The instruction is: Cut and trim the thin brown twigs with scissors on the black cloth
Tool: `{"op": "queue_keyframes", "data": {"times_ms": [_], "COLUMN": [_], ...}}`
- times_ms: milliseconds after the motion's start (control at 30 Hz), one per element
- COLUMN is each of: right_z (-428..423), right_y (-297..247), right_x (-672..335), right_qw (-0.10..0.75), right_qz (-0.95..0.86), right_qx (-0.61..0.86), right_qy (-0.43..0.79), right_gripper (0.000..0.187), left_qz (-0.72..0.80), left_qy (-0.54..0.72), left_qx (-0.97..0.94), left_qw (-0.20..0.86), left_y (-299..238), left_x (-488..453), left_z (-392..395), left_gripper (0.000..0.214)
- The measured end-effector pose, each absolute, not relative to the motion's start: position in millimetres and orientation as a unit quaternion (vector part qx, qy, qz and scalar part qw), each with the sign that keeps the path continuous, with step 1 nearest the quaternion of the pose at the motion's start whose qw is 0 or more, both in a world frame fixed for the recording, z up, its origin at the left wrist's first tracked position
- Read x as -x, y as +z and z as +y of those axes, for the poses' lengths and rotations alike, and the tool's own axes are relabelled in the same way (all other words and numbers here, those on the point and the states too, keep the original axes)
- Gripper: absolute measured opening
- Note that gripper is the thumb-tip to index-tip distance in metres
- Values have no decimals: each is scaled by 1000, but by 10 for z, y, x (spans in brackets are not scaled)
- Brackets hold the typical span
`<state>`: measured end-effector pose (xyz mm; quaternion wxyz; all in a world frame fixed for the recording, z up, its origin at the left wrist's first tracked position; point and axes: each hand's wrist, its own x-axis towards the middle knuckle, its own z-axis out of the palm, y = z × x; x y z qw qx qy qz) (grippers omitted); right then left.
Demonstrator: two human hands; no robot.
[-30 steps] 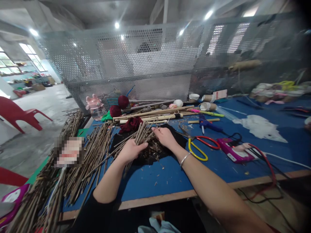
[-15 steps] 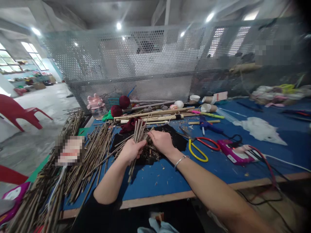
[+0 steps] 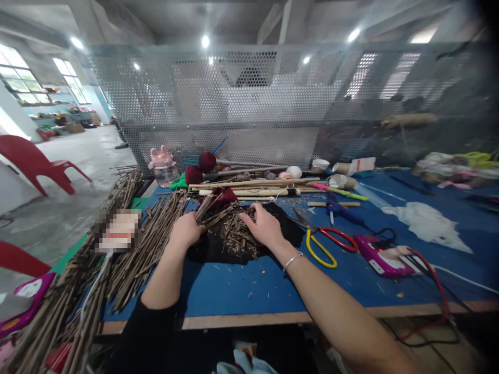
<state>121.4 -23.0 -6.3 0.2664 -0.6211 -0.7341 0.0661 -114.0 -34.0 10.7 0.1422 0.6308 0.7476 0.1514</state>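
My left hand (image 3: 187,230) is closed round a small bundle of thin brown sticks (image 3: 204,206), whose upper ends jut out above the fist. To the right, my right hand (image 3: 265,224) rests at the edge of a heap of short twig scraps (image 3: 236,236). Its thumb and fingers are curved and apart, with nothing visible held in them. Under the heap lies a black cloth (image 3: 208,250). A larger spread of long sticks (image 3: 140,257) lies just left of my left hand.
Scissors with red and yellow handles (image 3: 322,249) lie right of the cloth, near a blue glue gun (image 3: 343,212) and a purple power strip (image 3: 380,257). Behind are bamboo rods (image 3: 257,184), dark red yarn balls (image 3: 207,162) and a perforated metal screen (image 3: 218,114).
My left hand has moved left with its stick bundle, away from my right hand. My right hand has loosened, fingers spreading over the scraps. The view has shifted slightly left.
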Motion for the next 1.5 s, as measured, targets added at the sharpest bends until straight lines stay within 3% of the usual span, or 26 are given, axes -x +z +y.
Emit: {"op": "queue_keyframes", "data": {"times_ms": [67, 267, 900, 967, 1100, 1167, 1267, 1333, 1433, 1500], "right_z": [-242, -240, -330, -436, -633, -643, -520, -395, -248, -199], "right_y": [-63, -67, -16, 14, 37, 24, 4, 4, 13, 13], "right_x": [-1206, -1223, -1171, -1048, -625, -388, -104, 16, 96, 99], "right_qw": [277, 302, 340, 310, 164, 150, 222, 263, 277, 297], "right_qz": [-730, -733, -769, -823, -929, -930, -862, -779, -624, -533], "right_qx": [619, 597, 536, 473, 329, 331, 424, 471, 447, 408], "right_qy": [87, 122, 77, 53, 37, 54, 164, 321, 578, 679], "right_gripper": [48, 38, 26, 22, 15, 16, 17, 21, 30, 32], "left_qz": [753, 778, 719, 720, 723, 725, 719, 708, 663, 629], "left_qy": [113, 103, 62, 94, 150, 182, 245, 291, 353, 381], "left_qx": [-642, -616, -681, -672, -657, -648, -630, -619, -624, -624], "left_qw": [89, 68, 124, 147, 149, 146, 160, 176, 218, 266], "left_y": [40, 4, 22, 38, 93, 121, 161, 186, 216, 232], "left_x": [1098, 1105, 1310, 1353, 1436, 1463, 1486, 1480, 1414, 1335], "left_z": [-312, -227, -239, -234, -248, -255, -268, -281, -314, -343], "left_gripper": [26, 27, 27, 24, 21, 20, 20, 18, 14, 14]}}
